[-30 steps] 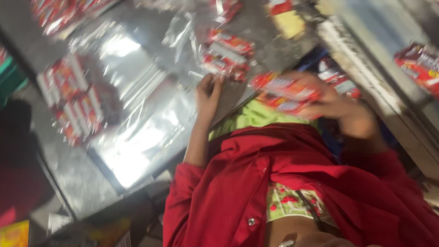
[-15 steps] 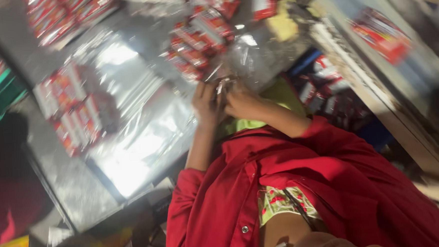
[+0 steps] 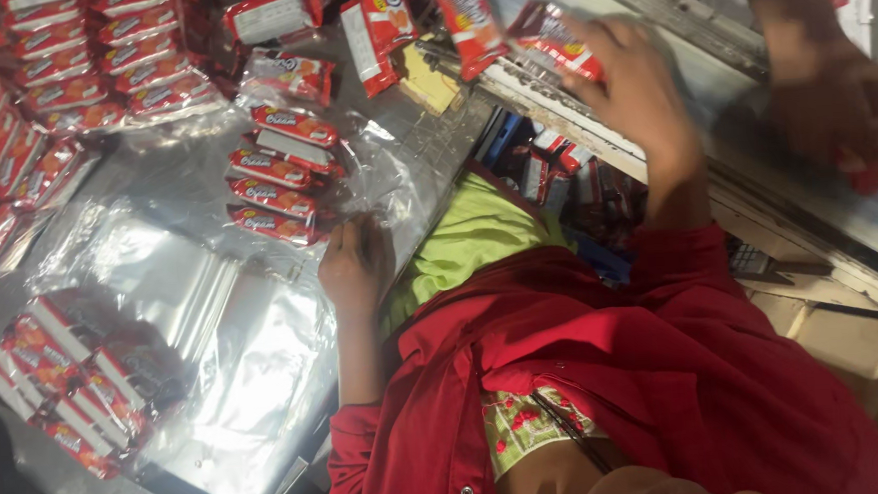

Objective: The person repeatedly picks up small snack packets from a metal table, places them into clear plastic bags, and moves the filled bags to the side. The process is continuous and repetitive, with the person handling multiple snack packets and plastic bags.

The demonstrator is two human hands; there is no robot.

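Note:
My left hand (image 3: 356,263) rests with curled fingers on the edge of a clear plastic bag (image 3: 385,180) lying on the steel table. Inside this bag is a short stack of red snack packets (image 3: 280,175). My right hand (image 3: 636,96) is stretched up to the right at a metal ledge, its fingers closed on one red snack packet (image 3: 553,42). More loose red packets (image 3: 387,14) lie next to it along the top. My red jacket sleeves cover both arms.
Filled clear bags of red packets lie at the upper left (image 3: 79,65) and lower left (image 3: 66,382). A flat empty clear bag (image 3: 234,338) lies between them. Another person's blurred hand (image 3: 821,87) is at the upper right. A bin of packets (image 3: 565,175) sits below the ledge.
My right hand has left the bag's mouth and moved up and right to a packet at the ledge. My left hand stays at the bag.

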